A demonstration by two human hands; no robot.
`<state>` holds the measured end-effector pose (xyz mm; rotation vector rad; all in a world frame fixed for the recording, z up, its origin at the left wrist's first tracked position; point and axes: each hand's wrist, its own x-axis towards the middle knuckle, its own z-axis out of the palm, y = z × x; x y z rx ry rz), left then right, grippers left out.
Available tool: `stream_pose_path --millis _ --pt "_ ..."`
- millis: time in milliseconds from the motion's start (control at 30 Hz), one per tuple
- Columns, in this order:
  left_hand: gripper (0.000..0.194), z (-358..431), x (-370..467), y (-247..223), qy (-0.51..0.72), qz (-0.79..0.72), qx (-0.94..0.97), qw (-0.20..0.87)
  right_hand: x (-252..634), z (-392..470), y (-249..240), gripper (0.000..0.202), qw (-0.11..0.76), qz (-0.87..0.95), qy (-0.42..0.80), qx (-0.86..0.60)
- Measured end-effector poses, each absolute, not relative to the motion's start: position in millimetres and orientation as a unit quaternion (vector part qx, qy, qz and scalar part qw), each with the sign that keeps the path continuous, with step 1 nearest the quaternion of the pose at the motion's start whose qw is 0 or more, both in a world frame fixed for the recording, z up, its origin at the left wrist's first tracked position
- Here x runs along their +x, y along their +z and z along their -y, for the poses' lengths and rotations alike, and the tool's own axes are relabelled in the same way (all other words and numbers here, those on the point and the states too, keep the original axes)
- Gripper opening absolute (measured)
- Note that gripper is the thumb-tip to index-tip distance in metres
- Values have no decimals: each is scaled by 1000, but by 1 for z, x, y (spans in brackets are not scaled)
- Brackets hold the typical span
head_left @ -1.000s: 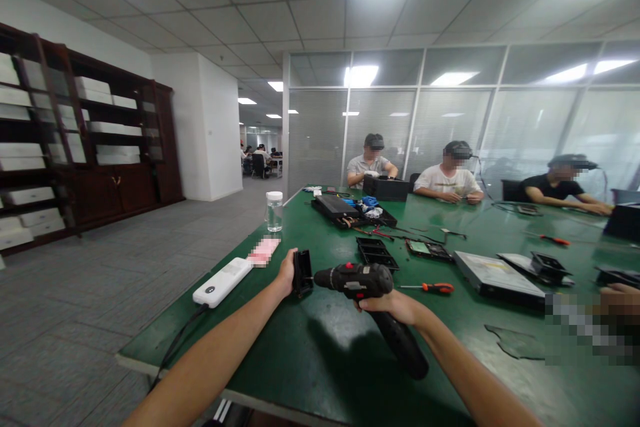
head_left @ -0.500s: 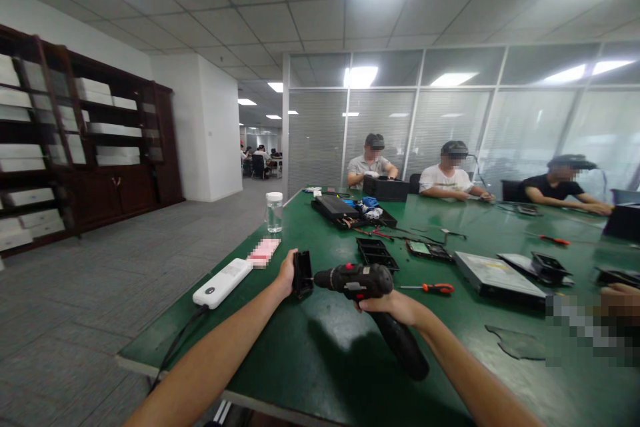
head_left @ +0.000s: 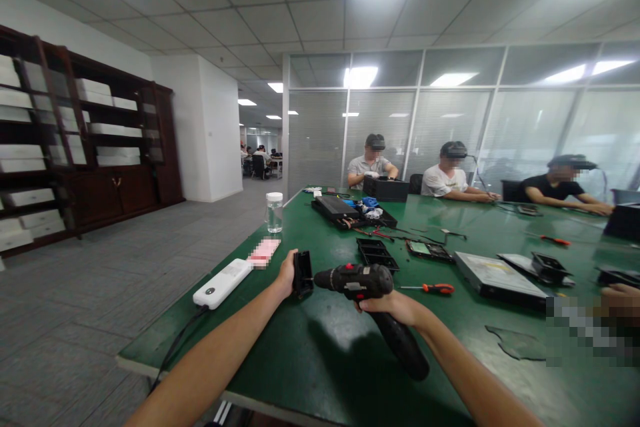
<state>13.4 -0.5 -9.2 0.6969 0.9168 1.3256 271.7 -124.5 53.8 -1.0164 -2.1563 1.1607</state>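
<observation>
My left hand (head_left: 287, 275) grips a small black plastic frame (head_left: 303, 275) by its left side, holding it upright over the green table (head_left: 260, 347). In my right hand (head_left: 395, 307) is a black cordless drill (head_left: 357, 280) with red buttons. Its chuck points left and the bit reaches the open face of the frame; whether the tip touches a screw is too small to tell. Just behind the drill lies another black plastic frame (head_left: 377, 255). An orange-handled screwdriver (head_left: 435, 288) rests to the right of the drill.
A white power bank (head_left: 223, 283) with a cable and a clear jar (head_left: 274, 213) stand along the left edge. To the right lie a metal optical drive (head_left: 500, 278), a hard drive (head_left: 429, 250) and a dark flat piece (head_left: 517, 342). Several people sit across the table.
My hands, the drill and the black frame stay where they were. Across the table, the person in the white shirt has shifted slightly to the right.
</observation>
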Motion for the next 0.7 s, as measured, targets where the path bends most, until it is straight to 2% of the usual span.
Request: stream_pose_path --millis 700 --pt "36 -6 12 -16 581 -402 306 638 273 122 51 32 246 788 418 -379"
